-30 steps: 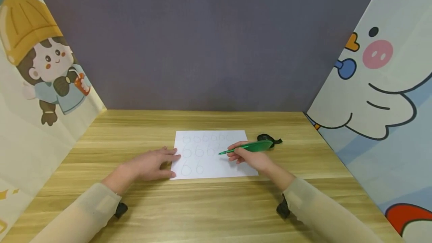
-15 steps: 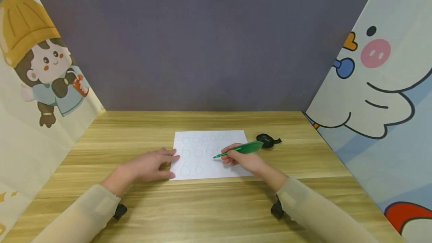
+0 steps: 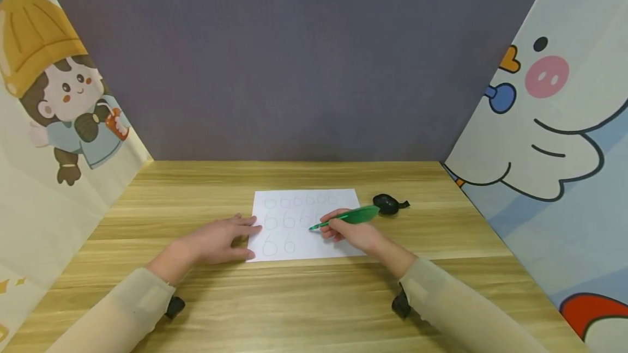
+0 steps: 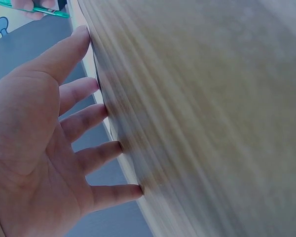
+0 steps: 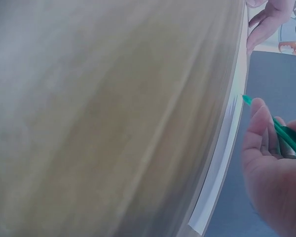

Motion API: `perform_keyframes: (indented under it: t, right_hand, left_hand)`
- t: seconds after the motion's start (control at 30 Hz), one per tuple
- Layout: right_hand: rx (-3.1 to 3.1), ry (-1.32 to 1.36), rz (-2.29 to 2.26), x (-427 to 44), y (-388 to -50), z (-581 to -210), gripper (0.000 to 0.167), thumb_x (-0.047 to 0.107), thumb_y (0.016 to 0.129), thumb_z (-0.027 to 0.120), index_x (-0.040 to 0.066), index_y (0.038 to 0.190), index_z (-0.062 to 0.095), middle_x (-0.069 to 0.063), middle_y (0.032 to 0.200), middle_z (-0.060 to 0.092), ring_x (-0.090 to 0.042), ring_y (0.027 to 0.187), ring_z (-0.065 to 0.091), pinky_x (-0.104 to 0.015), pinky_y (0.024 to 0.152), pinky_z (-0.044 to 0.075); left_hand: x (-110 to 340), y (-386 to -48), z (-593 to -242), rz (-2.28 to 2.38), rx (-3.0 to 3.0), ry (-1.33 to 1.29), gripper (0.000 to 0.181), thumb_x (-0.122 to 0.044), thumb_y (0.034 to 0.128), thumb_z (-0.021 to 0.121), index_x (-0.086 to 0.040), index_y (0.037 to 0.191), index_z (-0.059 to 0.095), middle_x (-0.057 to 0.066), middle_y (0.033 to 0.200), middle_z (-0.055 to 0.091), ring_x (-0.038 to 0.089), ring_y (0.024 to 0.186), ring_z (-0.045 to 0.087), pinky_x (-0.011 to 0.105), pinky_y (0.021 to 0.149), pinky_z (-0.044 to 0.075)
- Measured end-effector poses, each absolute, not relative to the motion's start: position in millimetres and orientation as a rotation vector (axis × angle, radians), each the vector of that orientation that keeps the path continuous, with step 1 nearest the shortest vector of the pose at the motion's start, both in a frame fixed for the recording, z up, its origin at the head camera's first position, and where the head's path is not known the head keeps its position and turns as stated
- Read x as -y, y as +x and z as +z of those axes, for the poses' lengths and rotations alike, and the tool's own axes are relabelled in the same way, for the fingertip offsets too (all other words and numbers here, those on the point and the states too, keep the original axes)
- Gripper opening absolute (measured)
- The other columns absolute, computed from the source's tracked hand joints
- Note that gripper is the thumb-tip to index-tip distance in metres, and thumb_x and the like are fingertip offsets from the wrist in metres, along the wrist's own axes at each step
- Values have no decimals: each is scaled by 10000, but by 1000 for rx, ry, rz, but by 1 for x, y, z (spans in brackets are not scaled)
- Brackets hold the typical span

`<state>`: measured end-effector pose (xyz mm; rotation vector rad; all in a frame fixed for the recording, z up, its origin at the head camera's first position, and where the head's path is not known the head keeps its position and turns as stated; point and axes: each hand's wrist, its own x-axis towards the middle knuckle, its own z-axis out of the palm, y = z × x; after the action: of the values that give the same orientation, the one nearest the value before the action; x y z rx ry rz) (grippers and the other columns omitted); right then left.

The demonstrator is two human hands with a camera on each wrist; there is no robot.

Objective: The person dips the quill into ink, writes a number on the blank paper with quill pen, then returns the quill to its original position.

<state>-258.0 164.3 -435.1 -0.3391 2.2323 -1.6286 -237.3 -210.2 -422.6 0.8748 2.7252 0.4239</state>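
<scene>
A white sheet of paper (image 3: 314,247) lies on the wooden table, with rows of faint handwritten round figures, those in the lower rows looking like 6s. My right hand (image 3: 354,231) pinches a green feather-shaped pen (image 3: 359,214) over the sheet's right half, its tip pointing left at the middle of the page. In the right wrist view the pen (image 5: 289,139) sits between thumb and fingers, tip close to the paper (image 5: 212,197). My left hand (image 3: 221,239) rests spread at the sheet's left edge; in the left wrist view its fingers (image 4: 84,121) are straight and apart.
A dark, glossy object with a short tail (image 3: 386,204) lies just beyond the sheet's upper right corner. The wooden table (image 3: 275,309) ends at a grey back panel (image 3: 294,59). Cartoon-printed panels flank it on the left (image 3: 29,200) and right (image 3: 490,178).
My right hand has moved left and slightly down over the paper with the pen, then shifted only a little in the last half second. The left hand stays at the sheet's edge.
</scene>
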Motion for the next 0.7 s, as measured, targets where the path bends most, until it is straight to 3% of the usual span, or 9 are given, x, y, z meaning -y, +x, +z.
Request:
perform_keyframes:
  t: [0.7]
  right_hand:
    - [-2232, -346, -1626, -164, -261, -441, 359, 118, 1110, 530, -78, 1373, 676, -226, 1225, 803, -125, 1006, 791, -253, 864, 646]
  left_hand:
    - [211, -238, -424, 406, -2743, 887, 732, -575, 1047, 688, -141, 1622, 557, 145, 1750, 431, 548, 1604, 361, 722, 1285, 338]
